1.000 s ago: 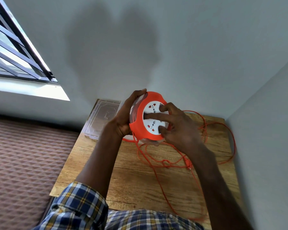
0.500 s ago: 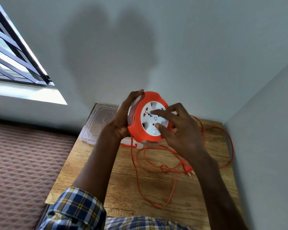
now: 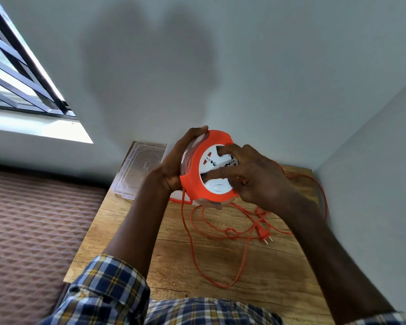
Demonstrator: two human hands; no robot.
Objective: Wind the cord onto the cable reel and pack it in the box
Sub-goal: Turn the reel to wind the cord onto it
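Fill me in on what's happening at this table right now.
A person is winding an orange cord onto a cable reel held above a wooden table. The left hand grips the reel's back, while the right hand has its fingers curled onto the white socket face, apparently turning it. Much of the cord lies loose in loops on the table, with its plug lying free. A clear plastic box sits at the table's far left corner, not yet used.

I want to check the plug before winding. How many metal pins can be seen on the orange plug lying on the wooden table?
2. Both stick out side by side from the orange plug, at its lower right end, over the wooden table. None looks hidden.
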